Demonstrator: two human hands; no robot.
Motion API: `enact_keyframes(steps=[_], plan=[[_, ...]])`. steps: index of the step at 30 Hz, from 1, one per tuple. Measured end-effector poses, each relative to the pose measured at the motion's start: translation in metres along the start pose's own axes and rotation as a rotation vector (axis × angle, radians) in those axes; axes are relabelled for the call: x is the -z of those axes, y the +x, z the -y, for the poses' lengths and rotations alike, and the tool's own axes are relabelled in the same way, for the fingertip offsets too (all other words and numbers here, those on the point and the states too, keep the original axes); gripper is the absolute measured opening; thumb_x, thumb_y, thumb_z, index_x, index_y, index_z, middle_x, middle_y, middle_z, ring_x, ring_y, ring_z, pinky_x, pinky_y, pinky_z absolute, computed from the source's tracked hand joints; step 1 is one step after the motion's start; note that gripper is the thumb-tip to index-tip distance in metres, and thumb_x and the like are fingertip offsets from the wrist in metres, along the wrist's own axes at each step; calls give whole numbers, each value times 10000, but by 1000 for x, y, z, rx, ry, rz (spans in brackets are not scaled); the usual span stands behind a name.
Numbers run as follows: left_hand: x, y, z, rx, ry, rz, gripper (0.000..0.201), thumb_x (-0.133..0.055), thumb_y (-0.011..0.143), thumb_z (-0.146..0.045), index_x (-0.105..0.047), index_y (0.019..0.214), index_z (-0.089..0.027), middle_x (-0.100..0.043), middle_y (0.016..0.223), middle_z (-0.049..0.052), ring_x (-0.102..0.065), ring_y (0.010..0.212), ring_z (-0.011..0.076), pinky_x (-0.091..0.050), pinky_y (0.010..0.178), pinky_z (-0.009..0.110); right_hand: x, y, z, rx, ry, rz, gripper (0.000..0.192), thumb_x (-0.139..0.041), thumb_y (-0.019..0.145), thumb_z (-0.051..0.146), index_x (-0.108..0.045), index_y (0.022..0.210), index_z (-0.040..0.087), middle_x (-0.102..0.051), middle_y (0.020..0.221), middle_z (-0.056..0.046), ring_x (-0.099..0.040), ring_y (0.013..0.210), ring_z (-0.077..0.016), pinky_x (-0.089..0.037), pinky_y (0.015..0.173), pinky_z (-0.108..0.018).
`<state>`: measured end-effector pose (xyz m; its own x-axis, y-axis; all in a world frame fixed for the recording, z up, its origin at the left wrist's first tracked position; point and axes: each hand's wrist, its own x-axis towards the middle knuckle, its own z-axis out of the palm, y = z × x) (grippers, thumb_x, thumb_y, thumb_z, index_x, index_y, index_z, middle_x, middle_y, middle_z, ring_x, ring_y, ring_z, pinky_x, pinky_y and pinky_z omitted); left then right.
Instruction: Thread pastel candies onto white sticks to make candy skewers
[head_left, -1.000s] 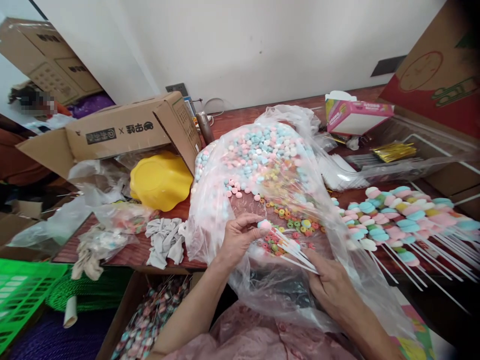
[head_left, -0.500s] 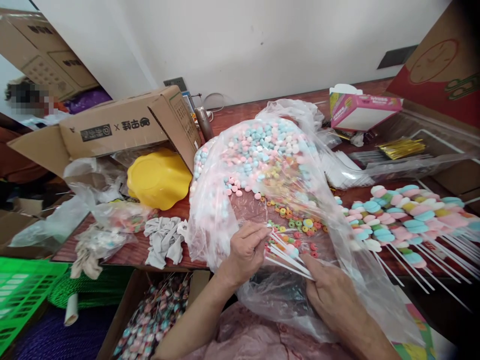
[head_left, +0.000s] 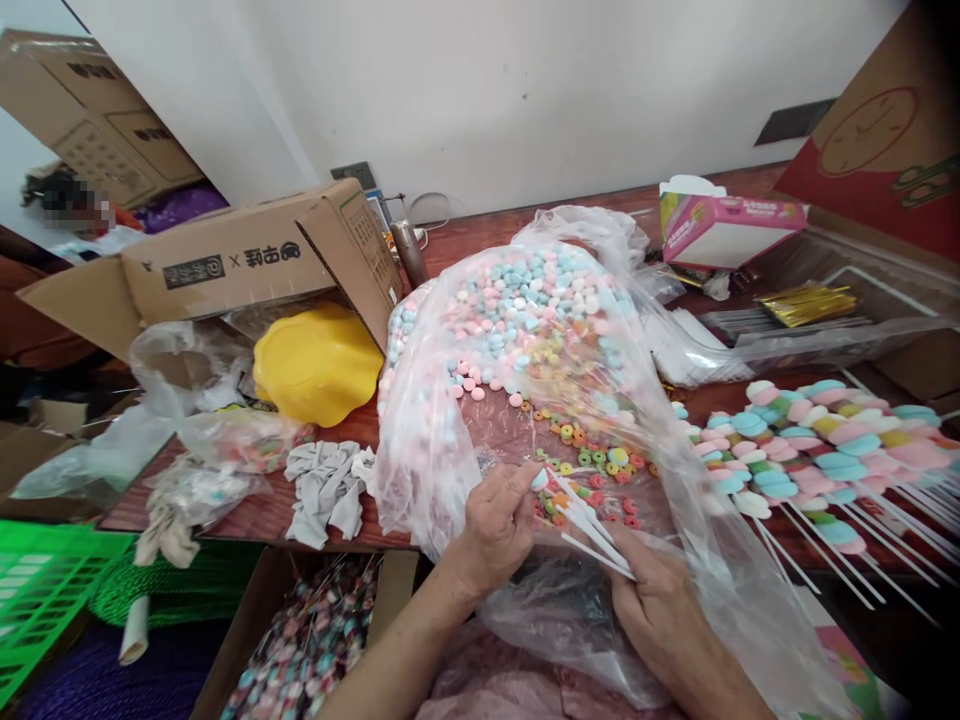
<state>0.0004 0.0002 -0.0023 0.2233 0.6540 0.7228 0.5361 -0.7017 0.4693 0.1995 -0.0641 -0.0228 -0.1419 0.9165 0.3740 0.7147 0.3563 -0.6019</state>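
Where the room begins on the left, a green basket (head_left: 45, 590) sits low on the floor, and a brown box (head_left: 247, 262) lies on its side on the dark red table (head_left: 255, 510). Behind it stands a plain white wall (head_left: 487, 90). Just beside the box rests a yellow bowl (head_left: 319, 365), upside down, and near the table edge lie some grey rags (head_left: 326, 485). Under the table edge, another box (head_left: 307, 640) is full of candy sticks.

In the middle, a big clear bag (head_left: 540, 400) is spread open on the table, with pink, blue and white candies (head_left: 525, 300) heaped at the back and little colored rings (head_left: 600, 465) nearer the front. The left hand (head_left: 495, 525) reaches into the bag, and its fingertips pinch one small candy against the tip of a stick. The right hand (head_left: 664, 610) is closed around a bunch of thin white sticks (head_left: 592, 530), which point up and left toward the other hand.

Farther right, many finished candy sticks (head_left: 810, 450) lie side by side on the table. Behind them are a pink box (head_left: 731, 230), gold twist ties (head_left: 806, 303) and a red box (head_left: 877, 150) in the corner.
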Motion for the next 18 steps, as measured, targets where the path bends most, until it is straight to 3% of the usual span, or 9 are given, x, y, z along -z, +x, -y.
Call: enact_keyframes(steps=[10, 14, 18], plan=[[-13, 4, 2, 41, -20, -39, 370, -526, 895, -43, -653, 1195, -219, -765, 1008, 95, -738, 918, 194, -625, 796, 307, -16, 7, 5, 17, 208, -9, 354, -430, 937, 115, -716, 1126, 202, -779, 965, -59, -734, 792, -186, -566, 727, -252], [-19, 2, 3, -47, -45, 42, 372, -500, 864, -17, -667, 1143, -197, -756, 963, 106, -735, 901, 200, -627, 781, 308, -15, 12, 4, -73, 237, -64, 318, -442, 950, 158, -734, 1072, 185, -748, 806, -32, -687, 654, -174, -550, 637, -244], [-24, 3, -3, -10, -160, 63, 326, -507, 843, -16, -657, 1070, -196, -750, 936, 87, -729, 877, 178, -621, 783, 286, -12, 17, 4, -119, 284, -7, 319, -439, 968, 209, -757, 984, 186, -729, 755, -25, -657, 616, -174, -535, 607, -255]])
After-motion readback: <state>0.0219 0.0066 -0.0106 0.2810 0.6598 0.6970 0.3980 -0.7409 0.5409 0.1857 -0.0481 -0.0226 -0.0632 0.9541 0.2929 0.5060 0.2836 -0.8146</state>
